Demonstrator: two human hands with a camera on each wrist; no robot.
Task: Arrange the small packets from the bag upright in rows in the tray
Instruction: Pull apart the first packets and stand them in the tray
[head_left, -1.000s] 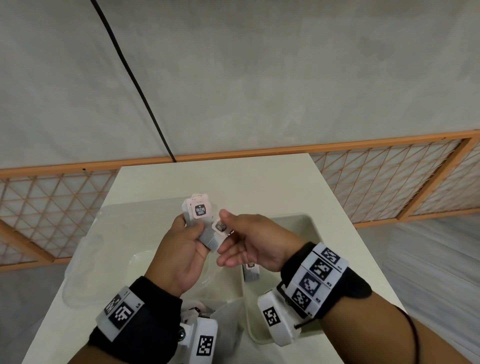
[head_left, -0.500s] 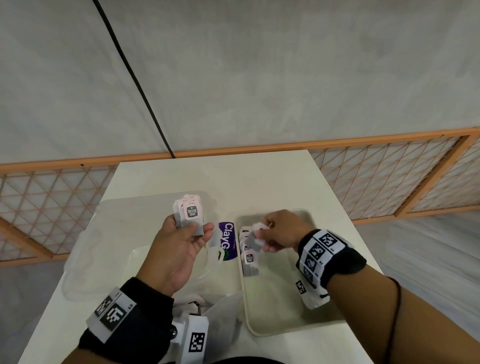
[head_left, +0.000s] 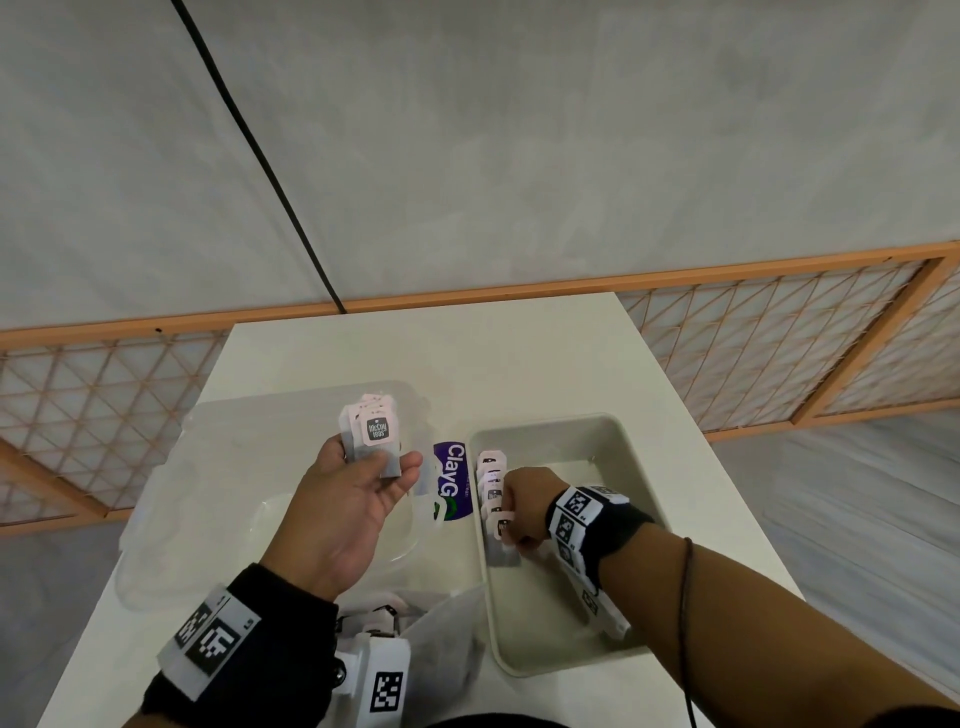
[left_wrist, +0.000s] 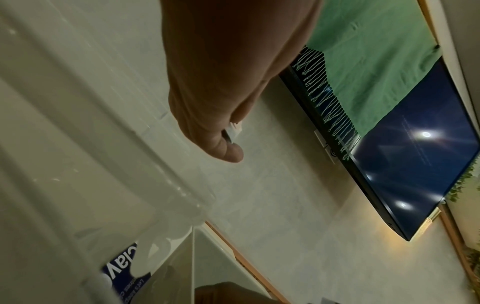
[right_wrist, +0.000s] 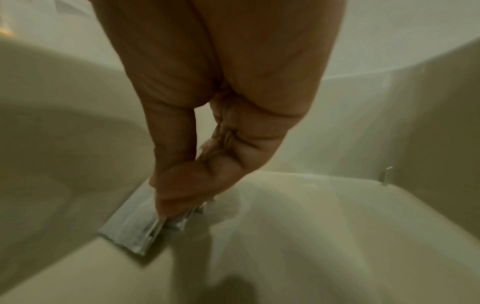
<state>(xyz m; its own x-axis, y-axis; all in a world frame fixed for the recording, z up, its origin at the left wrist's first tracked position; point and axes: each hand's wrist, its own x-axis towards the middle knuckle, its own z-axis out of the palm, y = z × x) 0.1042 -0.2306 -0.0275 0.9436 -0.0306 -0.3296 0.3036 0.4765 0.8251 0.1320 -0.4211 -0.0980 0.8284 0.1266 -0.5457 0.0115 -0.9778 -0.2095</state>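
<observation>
My left hand (head_left: 358, 483) holds a small stack of tea packets (head_left: 371, 434) with pink labels, raised above the clear plastic bag (head_left: 249, 467). In the left wrist view only the stack's edge (left_wrist: 235, 129) peeks past the thumb. My right hand (head_left: 522, 512) is down in the beige tray (head_left: 618, 431), pinching one packet (right_wrist: 137, 228) at the near end of a row of upright packets (head_left: 491, 483) along the tray's left wall. The packet's lower edge touches the tray floor.
The clear bag with a purple "ClayG" label (head_left: 452, 480) lies left of the tray on the white table (head_left: 467, 353). More packets (head_left: 379, 621) sit in the bag's near end. An orange lattice rail (head_left: 779, 353) runs behind the table.
My right hand took a packet from the left hand's stack, carried it right and lowered it into the tray at the row's near end. The left hand stayed raised with the stack.
</observation>
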